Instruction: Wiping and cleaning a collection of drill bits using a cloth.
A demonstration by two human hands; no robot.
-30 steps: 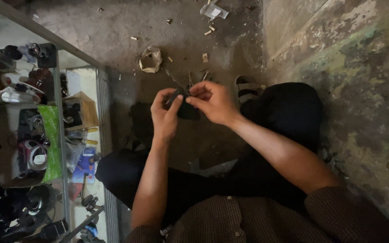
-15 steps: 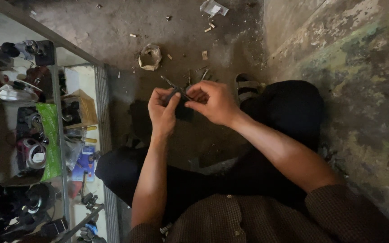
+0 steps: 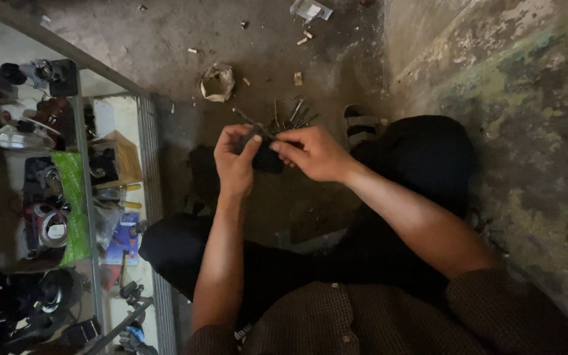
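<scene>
1. Since the earlier frame the hands are sitting almost where they were; the view is shifting slightly, and the left thumb is now pressing onto the top of the small dark object [image 3: 267, 156].
2. Floor [image 3: 165, 39] is lying bare and dirty concrete, with a stained wall [image 3: 527, 98] running along the right side.
3. Glass-fronted shelf unit [image 3: 80, 197] is standing at the left edge, holding cluttered small parts and a green packet [image 3: 70, 190].
4. Person is sitting cross-legged in dark trousers [image 3: 422, 158] and a brown checked shirt [image 3: 336, 315]; a sandal [image 3: 361, 125] is showing just beyond the knee.
5. Left hand [image 3: 235, 164] is curling closed around the dark object's left end, fingers wrapped behind it.
6. Right hand [image 3: 313, 154] is pinching the object's right end, fingertips closed on it.
7. The dark object is being held between both hands, above the floor, in front of the lap.
8. Crumpled paper scrap [image 3: 217, 82] is lying on the floor beyond the hands.
9. Loose metal bits, maybe screws or nails [image 3: 294, 117], are lying scattered just past the fingers; too small to tell.
</scene>
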